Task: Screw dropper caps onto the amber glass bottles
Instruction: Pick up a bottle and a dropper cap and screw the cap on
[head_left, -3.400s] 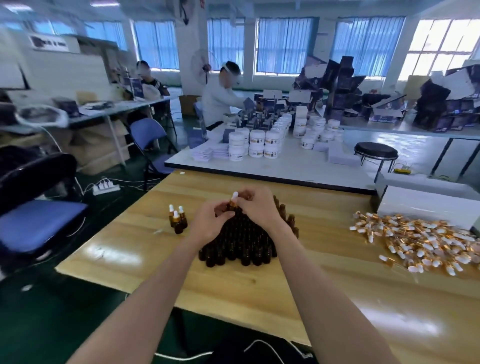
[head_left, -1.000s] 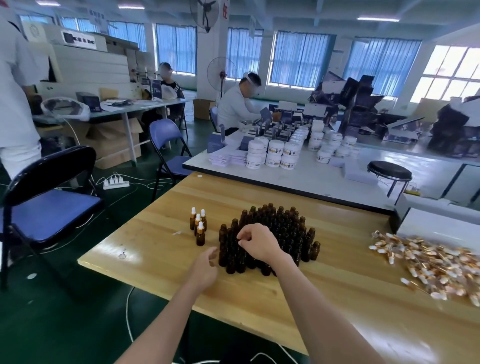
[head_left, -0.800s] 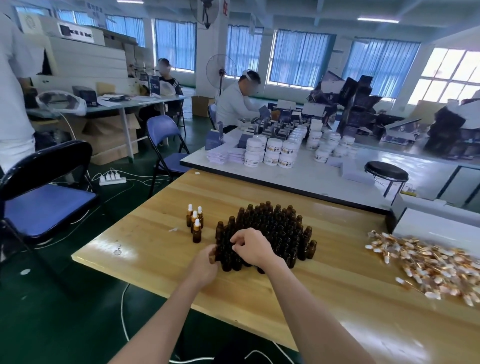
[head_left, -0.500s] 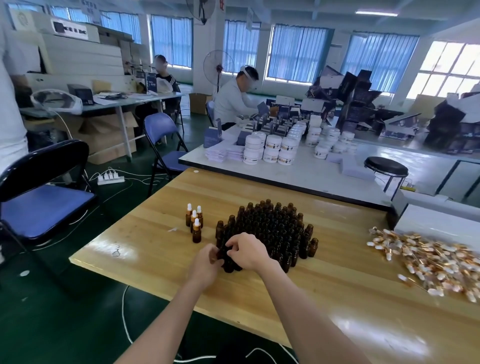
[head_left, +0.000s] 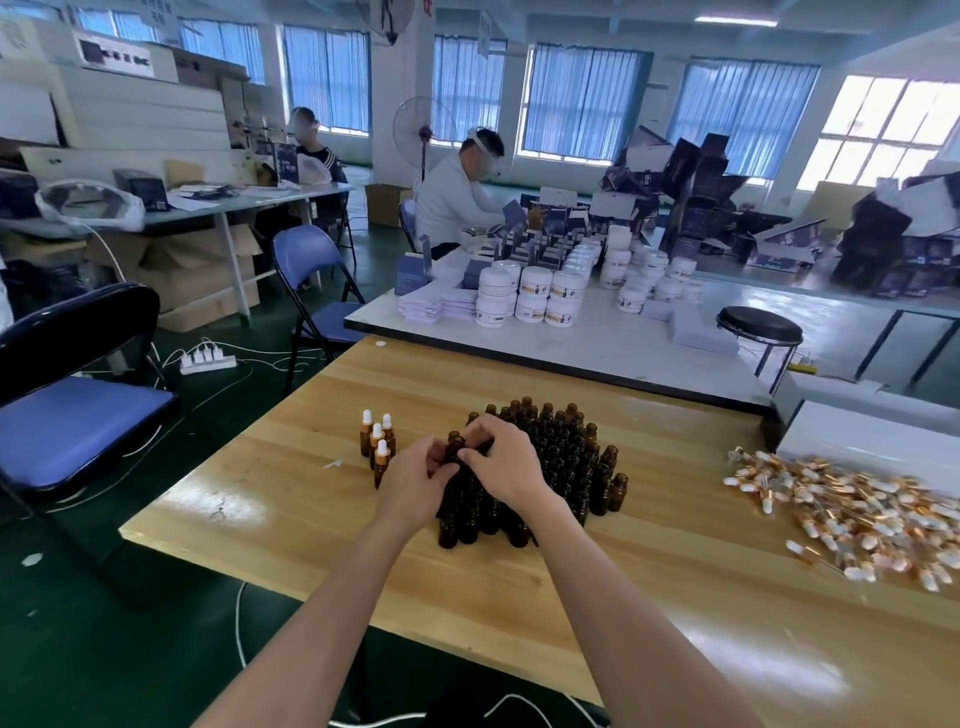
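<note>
Fingers (head_left: 470, 456) of the right hand (head_left: 501, 460) are curling down over the neck of one brown bottle (head_left: 455, 446) at the near left edge of the cluster of bottles (head_left: 571, 457). The left hand (head_left: 415, 480) is cupping the same bottle from its left side, its fingers bending close around it. Both hands are meeting narrowly over that bottle; whether it is lifting clear of its neighbours cannot be told. The cluster is standing upright and uncapped in the middle of the wooden table (head_left: 519, 597). Four capped bottles (head_left: 378, 447) are standing just left of the cluster, near the left hand. A loose pile of dropper caps (head_left: 852, 519) is lying well apart on the right of the table, in front of a white box (head_left: 872, 441). Beyond, a white table (head_left: 597, 348) is carrying stacked white jars (head_left: 535, 301). A blue chair (head_left: 78, 421) is standing to the left.
</note>
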